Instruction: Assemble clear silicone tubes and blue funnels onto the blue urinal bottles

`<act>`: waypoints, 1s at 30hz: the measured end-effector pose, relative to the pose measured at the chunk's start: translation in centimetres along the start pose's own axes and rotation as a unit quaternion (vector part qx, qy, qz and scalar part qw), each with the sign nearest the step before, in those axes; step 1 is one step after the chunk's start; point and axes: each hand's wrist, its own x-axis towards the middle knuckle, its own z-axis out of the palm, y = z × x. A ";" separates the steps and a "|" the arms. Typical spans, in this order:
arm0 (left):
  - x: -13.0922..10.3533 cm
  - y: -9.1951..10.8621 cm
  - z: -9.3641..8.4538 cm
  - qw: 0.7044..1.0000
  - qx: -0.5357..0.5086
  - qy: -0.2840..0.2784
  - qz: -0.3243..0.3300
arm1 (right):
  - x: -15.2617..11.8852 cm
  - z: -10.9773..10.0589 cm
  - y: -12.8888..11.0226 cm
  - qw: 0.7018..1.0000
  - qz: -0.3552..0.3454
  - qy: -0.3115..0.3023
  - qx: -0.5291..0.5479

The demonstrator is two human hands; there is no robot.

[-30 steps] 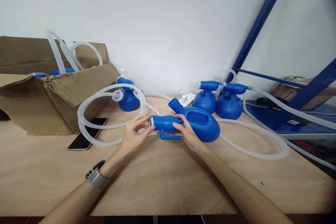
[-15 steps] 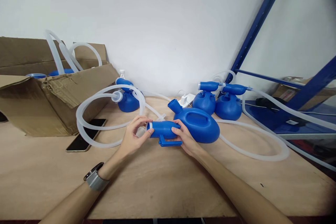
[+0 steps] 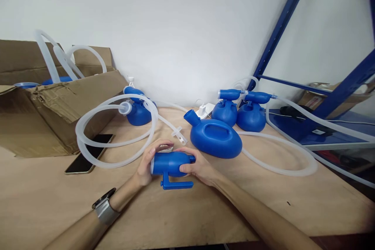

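Observation:
My right hand grips the narrow end of a blue plastic urinal funnel, its thumb across the near side. My left hand is cupped round the wide, white-rimmed end, with fingers curving over the far side. Something whitish, partly hidden, shows by those fingers. The funnel lies sideways, its blue handle toward me. Just beyond stands a blue urinal bottle with its open neck pointing up and left. A clear hose lies coiled to the left, its cross-shaped clear plastic end near my hands.
At left stands an open cardboard box with hoses rising out; a phone lies beneath the coil. Other bottles with funnels on top stand toward the wall. A white power strip and a blue shelf frame are behind and right.
Both hands have brought the funnel nearer to me and slightly left. My left hand now wraps the wide end more from the side. The camera view has shifted slightly.

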 end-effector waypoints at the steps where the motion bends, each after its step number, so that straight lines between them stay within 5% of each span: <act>1: -0.1 -0.2 0.0 1.000 -0.012 -0.001 -0.007 | -0.1 0.1 0.0 1.000 0.001 0.003 0.004; 9: 0.7 -0.3 -0.2 0.998 0.028 -0.032 0.041 | 0.3 -0.3 -0.6 0.997 0.049 0.010 0.066; 13: 2.1 -0.6 -0.9 0.997 0.044 0.056 0.017 | 0.7 -0.8 -1.0 0.995 0.004 0.060 0.084; 16: 2.9 -1.1 -2.6 0.980 0.175 0.096 -0.029 | 1.0 -1.5 -1.4 0.990 -0.023 0.096 0.101; 20: 3.0 -2.3 -5.5 0.892 0.449 -0.056 0.008 | 1.3 -2.6 -2.2 0.979 -0.034 0.147 0.136; 24: 2.3 -3.3 -6.8 0.826 0.537 -0.167 0.036 | 1.4 -2.8 -2.3 0.978 -0.029 0.136 0.157; 27: 2.5 -3.1 -6.7 0.823 0.533 -0.194 0.030 | 1.5 -2.4 -1.9 0.982 -0.007 0.102 0.156; 30: 3.3 -1.6 -6.4 0.863 0.484 -0.140 0.025 | 1.7 -2.0 -1.3 0.983 0.018 0.071 0.167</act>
